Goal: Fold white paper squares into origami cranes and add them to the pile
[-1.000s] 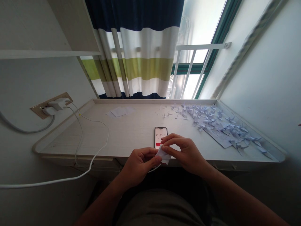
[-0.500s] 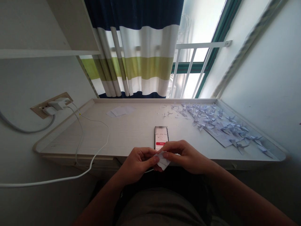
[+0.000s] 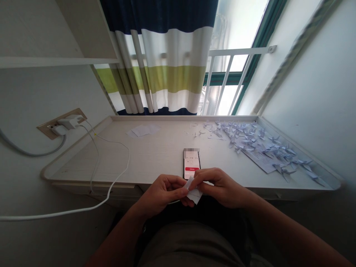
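Paper [image 3: 194,195] is folded into a small white piece and held just above the desk's front edge, between the left hand [image 3: 164,194] and the right hand [image 3: 221,187]. Both hands are nearly closed on it, with fingers curled and pinching from either side, so most of the folds are hidden and the shape cannot be made out. The two hands almost meet around it.

Just beyond them, a phone [image 3: 191,164] lies flat on the desk [image 3: 155,157], with its lower end close behind the right hand's fingers. Its screen shows small digits and a red bar, while the top of the phone is blurred out.

To the right, paper cranes [image 3: 250,142] lie heaped in a loose spread, far too many and too tangled to count exactly, though there are dozens. Some rest on a printed sheet [image 3: 261,161], whose text is too small to read. Small paper scraps [image 3: 208,128] lie at the heap's far left edge. Near the back of the desk, about three loose paper squares [image 3: 141,130] overlap.

On the left, two white chargers [image 3: 66,123] sit in a wall socket [image 3: 46,129], and a white cable [image 3: 119,178] runs across the desk and down over its edge.
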The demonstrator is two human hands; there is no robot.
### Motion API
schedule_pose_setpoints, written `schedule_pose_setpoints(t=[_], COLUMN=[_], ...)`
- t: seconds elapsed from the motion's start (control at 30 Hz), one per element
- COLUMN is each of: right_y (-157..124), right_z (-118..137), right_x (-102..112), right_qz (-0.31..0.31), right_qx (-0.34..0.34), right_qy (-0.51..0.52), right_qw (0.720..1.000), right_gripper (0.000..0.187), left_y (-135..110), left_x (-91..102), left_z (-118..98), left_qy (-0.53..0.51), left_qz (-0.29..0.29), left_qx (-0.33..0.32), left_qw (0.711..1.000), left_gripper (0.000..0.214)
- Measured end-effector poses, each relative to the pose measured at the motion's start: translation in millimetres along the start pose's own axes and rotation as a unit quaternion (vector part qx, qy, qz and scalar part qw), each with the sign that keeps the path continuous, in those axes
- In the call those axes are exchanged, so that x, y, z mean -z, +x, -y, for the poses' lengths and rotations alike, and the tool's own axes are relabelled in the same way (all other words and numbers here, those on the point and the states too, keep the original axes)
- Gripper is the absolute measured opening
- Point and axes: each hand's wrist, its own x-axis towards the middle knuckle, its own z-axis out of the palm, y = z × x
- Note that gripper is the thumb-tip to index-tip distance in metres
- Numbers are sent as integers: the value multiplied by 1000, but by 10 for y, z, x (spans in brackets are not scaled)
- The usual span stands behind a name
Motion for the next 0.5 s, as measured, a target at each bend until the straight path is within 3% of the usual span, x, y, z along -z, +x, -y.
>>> schedule_pose_setpoints(t=[0.17,0.27,0.33,0.5], right_y=[27,32,20,-27], right_z=[16,34,47,21], right_x=[-76,-92,-104,-233], right_qz=[-110,-125,-136,-237], right_qx=[-64,-87,-87,-39], right_qy=[23,39,43,6], right_qw=[992,988,986,971], right_gripper=[22,20,18,28], left_y=[1,3,5,27], left_x=[-9,-43,-75,-184], left_z=[-25,-25,-21,14], left_qy=[33,35,17,-38], left_qz=[-34,-38,-58,-149], left_qx=[-11,-10,-12,-42], left_qw=[999,999,998,987], left_gripper=[32,35,36,35])
